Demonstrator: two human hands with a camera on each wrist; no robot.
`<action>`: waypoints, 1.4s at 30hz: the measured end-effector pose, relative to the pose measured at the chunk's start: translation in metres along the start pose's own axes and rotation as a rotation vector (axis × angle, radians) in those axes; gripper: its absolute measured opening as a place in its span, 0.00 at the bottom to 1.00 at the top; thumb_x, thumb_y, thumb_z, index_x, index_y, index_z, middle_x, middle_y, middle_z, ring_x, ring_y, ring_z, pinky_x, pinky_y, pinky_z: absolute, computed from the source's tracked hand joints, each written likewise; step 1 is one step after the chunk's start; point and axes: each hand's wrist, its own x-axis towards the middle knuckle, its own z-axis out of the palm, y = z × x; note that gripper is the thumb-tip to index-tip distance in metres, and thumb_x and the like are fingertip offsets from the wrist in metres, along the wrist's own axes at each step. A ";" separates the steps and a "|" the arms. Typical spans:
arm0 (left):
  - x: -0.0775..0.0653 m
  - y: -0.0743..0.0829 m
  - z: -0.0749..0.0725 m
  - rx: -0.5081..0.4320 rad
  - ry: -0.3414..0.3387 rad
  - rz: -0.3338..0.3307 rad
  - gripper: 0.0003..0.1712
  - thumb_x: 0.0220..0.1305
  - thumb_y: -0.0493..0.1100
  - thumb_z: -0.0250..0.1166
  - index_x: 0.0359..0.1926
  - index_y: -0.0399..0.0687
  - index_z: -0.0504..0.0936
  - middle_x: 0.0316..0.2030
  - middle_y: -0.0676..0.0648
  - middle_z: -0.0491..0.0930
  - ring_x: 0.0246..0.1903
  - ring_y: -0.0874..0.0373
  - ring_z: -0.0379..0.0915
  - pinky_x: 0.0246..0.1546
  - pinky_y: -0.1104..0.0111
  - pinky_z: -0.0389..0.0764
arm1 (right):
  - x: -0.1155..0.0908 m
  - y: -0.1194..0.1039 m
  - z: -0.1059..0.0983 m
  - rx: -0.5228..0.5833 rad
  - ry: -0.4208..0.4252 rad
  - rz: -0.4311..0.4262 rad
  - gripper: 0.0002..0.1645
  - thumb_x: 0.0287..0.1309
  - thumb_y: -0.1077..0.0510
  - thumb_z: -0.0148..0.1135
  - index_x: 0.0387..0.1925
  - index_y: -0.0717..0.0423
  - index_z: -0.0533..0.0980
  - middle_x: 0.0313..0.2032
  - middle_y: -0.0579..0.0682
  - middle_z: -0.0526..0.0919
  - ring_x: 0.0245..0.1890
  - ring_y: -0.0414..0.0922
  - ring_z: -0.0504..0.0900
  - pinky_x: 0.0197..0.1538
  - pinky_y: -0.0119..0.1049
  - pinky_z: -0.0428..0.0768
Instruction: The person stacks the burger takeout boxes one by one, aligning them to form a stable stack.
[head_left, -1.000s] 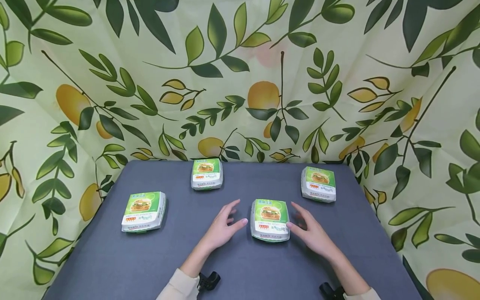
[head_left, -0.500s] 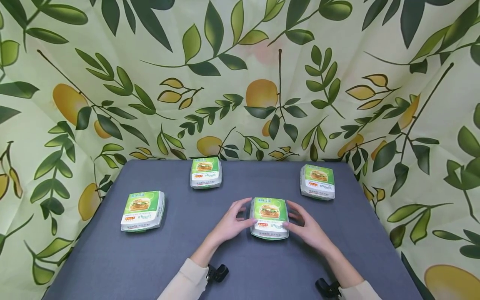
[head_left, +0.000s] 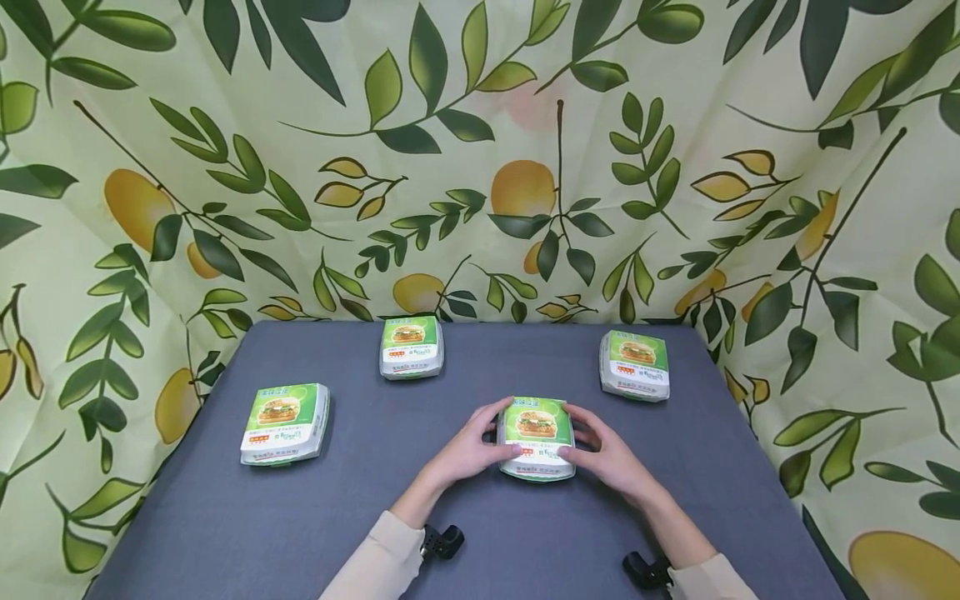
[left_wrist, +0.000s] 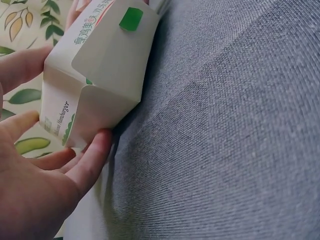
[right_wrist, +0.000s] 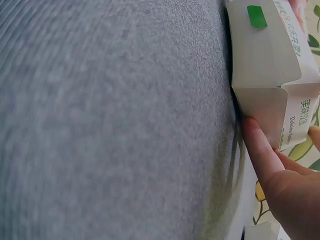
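A green and white burger box (head_left: 536, 429) with a hamburger picture on its lid stands on the dark grey table, between both hands. My left hand (head_left: 471, 448) holds its left side, thumb over the front of the lid and fingers along the side. Opposite, my right hand (head_left: 613, 457) holds the right side in the same way. The left wrist view has the box's white side wall (left_wrist: 105, 95) with fingertips on its side and low near the cloth. From the right wrist, a green tab (right_wrist: 257, 16) shows on the box's front, and a fingertip touches its lower edge.
Three more burger boxes stand apart on the table (head_left: 360, 517): one at the left (head_left: 285, 423), one at the back (head_left: 411, 346), one at the back right (head_left: 634, 365). A leaf-and-fruit printed curtain (head_left: 450, 233) surrounds the back and sides.
My left hand has moved right, up to the box, and now holds its side. My right hand has closed in on the opposite side. The other boxes have stayed in place.
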 end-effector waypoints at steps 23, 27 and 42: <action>-0.028 -0.006 -0.028 -0.022 0.039 -0.089 0.45 0.64 0.48 0.72 0.77 0.58 0.61 0.75 0.41 0.57 0.68 0.36 0.61 0.60 0.49 0.72 | 0.016 -0.011 0.034 -0.015 -0.036 -0.025 0.45 0.61 0.55 0.73 0.75 0.50 0.63 0.74 0.62 0.60 0.65 0.60 0.72 0.55 0.41 0.77; -0.031 -0.009 -0.033 -0.035 0.046 -0.095 0.45 0.64 0.48 0.72 0.77 0.58 0.61 0.75 0.41 0.57 0.68 0.37 0.60 0.59 0.50 0.73 | 0.019 -0.014 0.039 0.005 -0.047 -0.038 0.45 0.61 0.57 0.73 0.75 0.52 0.63 0.74 0.62 0.60 0.65 0.60 0.71 0.55 0.41 0.76; -0.042 -0.014 -0.045 -0.071 0.068 -0.110 0.45 0.65 0.44 0.72 0.78 0.58 0.61 0.75 0.41 0.56 0.69 0.37 0.59 0.59 0.51 0.74 | 0.027 -0.017 0.055 -0.010 -0.049 -0.050 0.45 0.60 0.56 0.74 0.75 0.50 0.64 0.73 0.60 0.62 0.65 0.58 0.73 0.55 0.43 0.78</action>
